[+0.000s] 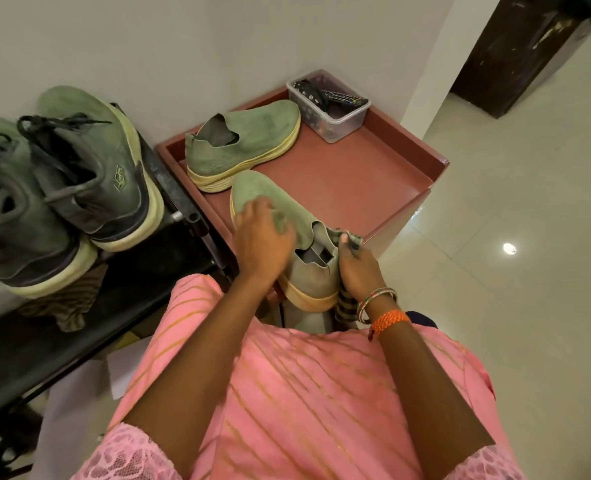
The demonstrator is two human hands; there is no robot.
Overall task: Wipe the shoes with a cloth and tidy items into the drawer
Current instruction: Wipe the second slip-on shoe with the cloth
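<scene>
A green slip-on shoe [252, 192] lies on the red-brown cabinet top [356, 174], its heel toward me. My left hand [263, 233] grips the shoe across its upper, fingers curled over the near side. My right hand [356, 268] holds a dark checked cloth [344, 306] against the shoe's heel side; the cloth hangs below the wrist and shows above the thumb. The second green slip-on shoe [242, 143] sits farther back on the same top.
A clear plastic box [335, 119] with a remote and dark items stands at the cabinet's far corner. Two dark laced sneakers [90, 168] rest on a black rack [169, 188] to the left. A striped rag [65, 306] lies below them. Tiled floor lies to the right.
</scene>
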